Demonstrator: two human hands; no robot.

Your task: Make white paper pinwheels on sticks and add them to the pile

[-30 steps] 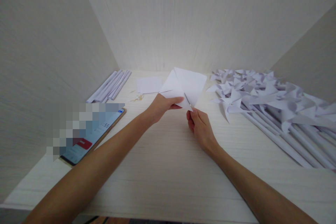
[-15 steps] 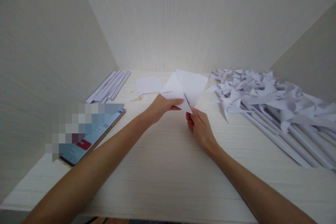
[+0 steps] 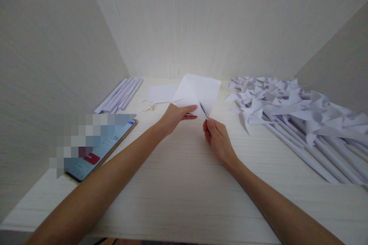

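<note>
Held up over the middle of the table is a white paper sheet (image 3: 202, 88) with crease lines and a slit near its left corner. My left hand (image 3: 178, 116) pinches its near edge, thumb on top and fingers beneath. In my right hand (image 3: 217, 136) is a pair of scissors (image 3: 204, 111); a slim dark blade lies against the paper near its near corner, and the handles are hidden by the fingers.
Many paper pinwheels (image 3: 287, 99) on rolled paper sticks (image 3: 310, 149) are heaped at the right. Rolled paper tubes (image 3: 122, 93) lie at the back left, beside flat paper sheets (image 3: 161, 93) and small beige sticks (image 3: 151, 107). A phone (image 3: 100, 153) rests at the left. Walls enclose the table.
The paper has shifted slightly left and turned in my left hand. More of the scissors' blade shows now, and the paper's near corner no longer covers my right fingertips.
</note>
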